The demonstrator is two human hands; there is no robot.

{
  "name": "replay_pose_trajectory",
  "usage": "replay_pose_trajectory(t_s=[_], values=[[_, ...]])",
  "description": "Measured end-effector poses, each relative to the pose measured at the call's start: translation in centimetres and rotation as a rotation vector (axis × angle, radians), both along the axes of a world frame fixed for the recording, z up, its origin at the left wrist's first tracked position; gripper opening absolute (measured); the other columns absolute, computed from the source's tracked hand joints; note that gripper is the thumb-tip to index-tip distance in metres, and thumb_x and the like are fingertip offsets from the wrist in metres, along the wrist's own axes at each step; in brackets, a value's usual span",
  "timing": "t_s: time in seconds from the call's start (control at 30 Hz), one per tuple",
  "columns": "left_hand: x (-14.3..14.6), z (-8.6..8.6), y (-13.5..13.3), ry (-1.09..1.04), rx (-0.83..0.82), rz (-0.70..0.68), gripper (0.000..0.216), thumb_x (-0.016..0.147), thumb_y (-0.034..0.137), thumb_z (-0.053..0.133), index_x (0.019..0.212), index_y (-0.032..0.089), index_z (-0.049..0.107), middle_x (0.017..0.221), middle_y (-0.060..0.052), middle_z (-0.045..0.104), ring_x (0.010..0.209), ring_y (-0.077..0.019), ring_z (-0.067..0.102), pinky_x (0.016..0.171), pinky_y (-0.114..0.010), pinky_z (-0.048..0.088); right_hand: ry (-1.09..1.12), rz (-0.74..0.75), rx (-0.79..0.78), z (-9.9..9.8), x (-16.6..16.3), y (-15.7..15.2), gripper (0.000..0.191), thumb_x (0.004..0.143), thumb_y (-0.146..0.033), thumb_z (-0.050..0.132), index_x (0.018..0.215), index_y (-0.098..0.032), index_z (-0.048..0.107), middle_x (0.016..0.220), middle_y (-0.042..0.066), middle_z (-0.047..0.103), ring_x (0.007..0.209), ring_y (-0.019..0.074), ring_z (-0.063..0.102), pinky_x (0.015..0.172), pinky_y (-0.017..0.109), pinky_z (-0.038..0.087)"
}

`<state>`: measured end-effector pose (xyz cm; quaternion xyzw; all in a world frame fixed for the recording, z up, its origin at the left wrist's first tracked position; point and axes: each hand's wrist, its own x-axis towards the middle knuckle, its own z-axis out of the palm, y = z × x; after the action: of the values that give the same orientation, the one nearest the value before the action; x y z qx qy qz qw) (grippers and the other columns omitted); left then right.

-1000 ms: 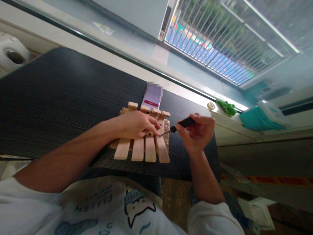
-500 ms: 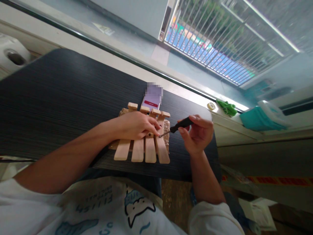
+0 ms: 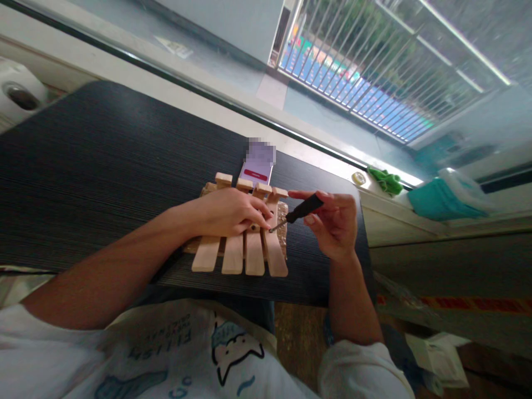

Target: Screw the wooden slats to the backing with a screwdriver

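Since a second ago the right hand (image 3: 332,224) has rolled a bit around the screwdriver (image 3: 297,212): the thumb and forefinger now stretch out along the black handle instead of curling under it, and the handle sits a touch higher and further left. Looks to me like a re-grip between twists, but the tip hasn't budged from its spot.

That tip is down on the rightmost slat of the wooden slatted piece (image 3: 245,235), which lies flat on the dark table (image 3: 103,166) near its front edge, right in front of the person. The shaft comes in at a low angle from the right, so the hand has room to spin it out past the wood.

Left hand (image 3: 228,212) is lying palm-down across the slats, fingers loosely curled and pressing on the wood beside the screwdriver tip. It isn't wrapped around anything; my guess is it's just pinning the piece so it doesn't skate around while the tool turns. Can't tell if a fingertip is also steadying a screw, too small to see.

Right hand is mostly closed in a fingertip pinch on the handle, not a full fist.

Behind the wood a phone (image 3: 255,169) is propped up facing the person, just touching the far ends of the slats or nearly so.
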<state>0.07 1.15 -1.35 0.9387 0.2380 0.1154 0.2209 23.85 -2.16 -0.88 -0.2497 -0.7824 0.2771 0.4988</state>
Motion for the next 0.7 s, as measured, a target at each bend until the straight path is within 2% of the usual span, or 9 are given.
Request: replay_pose_trajectory(t_s=[0.2,0.37,0.7], values=[[0.00,-0.01,0.06,0.006,-0.008,-0.003,0.047,0.081,0.003,0.056,0.112,0.031,0.076,0.127,0.004,0.070,0.108,-0.0159,0.069,0.095,-0.024,0.052,0.052,0.048,-0.062,0.03,-0.27,-0.21,0.041,0.091,-0.017,0.061,0.124,-0.038,0.049,0.105,-0.002,0.077,0.066,0.0109,0.069,0.046,0.023,0.053],[-0.01,0.00,0.01,-0.017,-0.003,-0.007,0.046,0.081,0.002,0.055,0.111,0.030,0.076,0.126,0.003,0.071,0.109,-0.0158,0.069,0.098,-0.025,0.052,0.092,0.065,-0.034,0.13,-0.69,-0.07,0.041,0.090,-0.017,0.062,0.123,-0.038,0.050,0.097,-0.003,0.077,0.065,0.0103,0.069,0.046,0.023,0.054],[0.00,-0.18,0.09,-0.034,-0.011,-0.013,0.045,0.081,0.003,0.055,0.111,0.029,0.077,0.127,0.002,0.070,0.109,-0.0180,0.069,0.098,-0.028,0.051,0.117,-0.026,0.046,-0.02,-0.90,0.32,0.043,0.084,-0.019,0.070,0.119,-0.038,0.055,0.090,-0.006,0.077,0.045,0.0074,0.053,0.038,0.021,0.044]])
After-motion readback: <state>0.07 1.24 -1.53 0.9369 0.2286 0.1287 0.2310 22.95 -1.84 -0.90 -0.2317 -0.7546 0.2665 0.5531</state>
